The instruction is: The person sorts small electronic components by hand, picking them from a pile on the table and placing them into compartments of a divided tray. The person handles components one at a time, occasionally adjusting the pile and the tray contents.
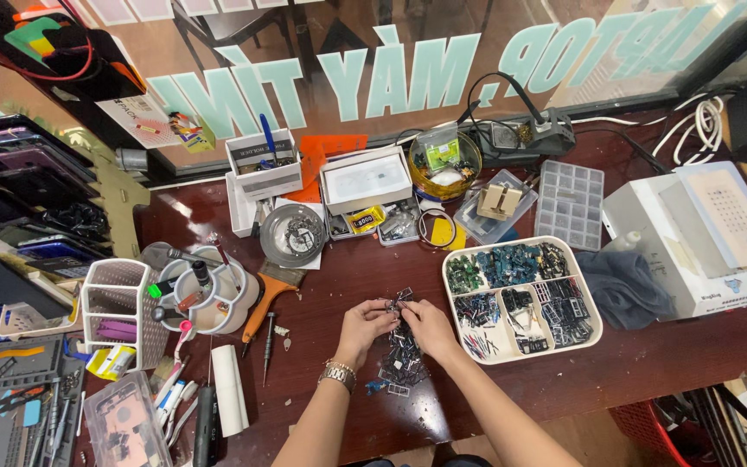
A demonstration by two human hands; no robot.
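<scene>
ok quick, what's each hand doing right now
Left hand: fingers pinched on a small dark part, above the parts pile.
Right hand: pinched on the same part.

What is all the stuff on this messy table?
small metal parts pile: one heap, dark and silvery, table centre under the hands
divided tray: one, cream, right of the pile, full of dark parts
grey cloth: one, beside the tray
clear compartment box: one, behind the tray
white machine: one, far right
round bowl: one, silver, behind centre
tool cup: one, white, left
white basket: one, left
screwdriver: one, dark, left of the hands
left hand: one, wearing a wristwatch, on the pile
right hand: one, on the pile
</scene>
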